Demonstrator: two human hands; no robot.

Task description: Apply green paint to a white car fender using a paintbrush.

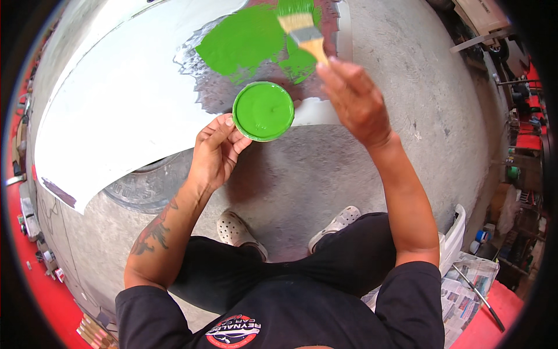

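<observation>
My left hand (220, 145) is closed on the rim of a round can of green paint (263, 110), which I see from above, full of bright green. In my right hand (357, 102) is a paintbrush (306, 38) with a wooden handle, grey band and pale bristles. Its bristle tips are green and lie against the far end of a large white car panel (116, 87). A patch of wet green paint (241, 43) covers part of a bare, greyish-brown sanded area on that panel. The can is held just in front of the panel's near edge.
A black tyre (145, 189) lies under the panel's near edge on the concrete floor (407, 70). Newspaper (468, 285) and a thin dark rod (479, 296) lie at the lower right. Cluttered shelves (520, 192) line the right side. Several brushes (96, 334) lie at the lower left.
</observation>
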